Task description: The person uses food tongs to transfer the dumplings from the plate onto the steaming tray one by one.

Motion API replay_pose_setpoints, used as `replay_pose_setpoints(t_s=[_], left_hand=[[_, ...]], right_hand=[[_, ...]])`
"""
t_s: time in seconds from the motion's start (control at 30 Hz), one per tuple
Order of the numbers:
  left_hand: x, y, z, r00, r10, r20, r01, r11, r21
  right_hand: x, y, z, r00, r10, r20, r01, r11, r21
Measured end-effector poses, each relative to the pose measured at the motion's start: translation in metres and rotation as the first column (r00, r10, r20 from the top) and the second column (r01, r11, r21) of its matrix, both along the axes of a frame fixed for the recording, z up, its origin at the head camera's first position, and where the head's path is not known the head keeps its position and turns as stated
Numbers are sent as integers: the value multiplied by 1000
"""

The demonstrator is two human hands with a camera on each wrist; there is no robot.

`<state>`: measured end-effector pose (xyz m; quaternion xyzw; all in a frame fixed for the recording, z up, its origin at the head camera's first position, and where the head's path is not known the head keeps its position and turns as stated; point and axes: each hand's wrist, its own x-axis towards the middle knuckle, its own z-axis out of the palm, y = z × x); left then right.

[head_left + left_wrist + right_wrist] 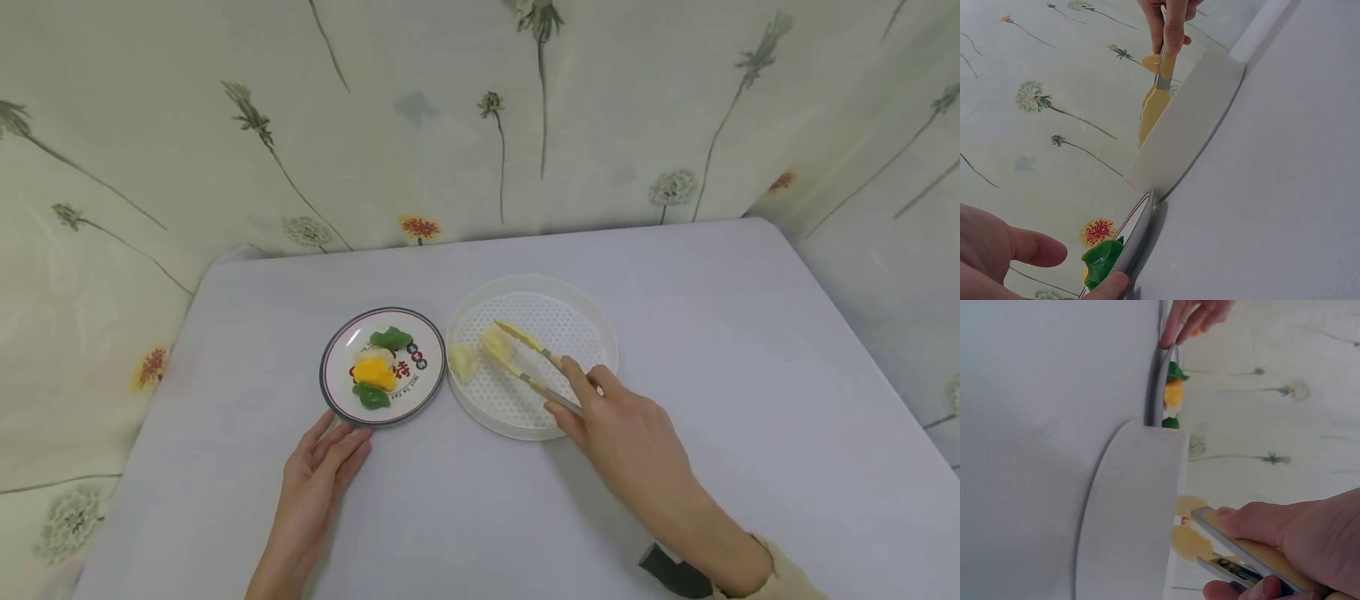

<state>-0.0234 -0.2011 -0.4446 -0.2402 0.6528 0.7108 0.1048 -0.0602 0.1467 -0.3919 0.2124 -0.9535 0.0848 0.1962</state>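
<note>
Floral curtains back your white desk (675, 333). Your right hand (626, 433) has its grip closed round yellow tongs (528, 362) pinching a pale dumpling (495, 342) in the white tray (592, 312); your left hand (322, 467), fingers straight, touches the plate (337, 342) at 6 o'clock.

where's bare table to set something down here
Bare table lies right of the tray, behind it and the plate toward the curtain, and left of the plate. It is crowded in the middle: plate and tray touch, with the left hand and right hand in front.
</note>
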Motion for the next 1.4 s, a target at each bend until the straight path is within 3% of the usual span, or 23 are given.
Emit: replay_pose_setpoints(t_s=[0.5, 0.7, 1.07, 1.4], left_hand=[[-1, 0, 1, 1000, 6, 10, -6, 1000, -6], [-3, 0, 2, 1000, -10, 5, 10, 1000, -18], [-1, 1, 2, 1000, 5, 18, -5, 1000, -9], [1, 1, -1, 1000, 3, 2, -3, 1000, -20]], right_hand=[[-6, -1, 2, 993, 75, 92, -63, 990, -129], [-5, -7, 4, 990, 86, 114, -72, 990, -122], [-4, -30, 2, 983, 176, 53, -169, 979, -112], [3, -57, -6, 958, 245, 150, -229, 966, -119]])
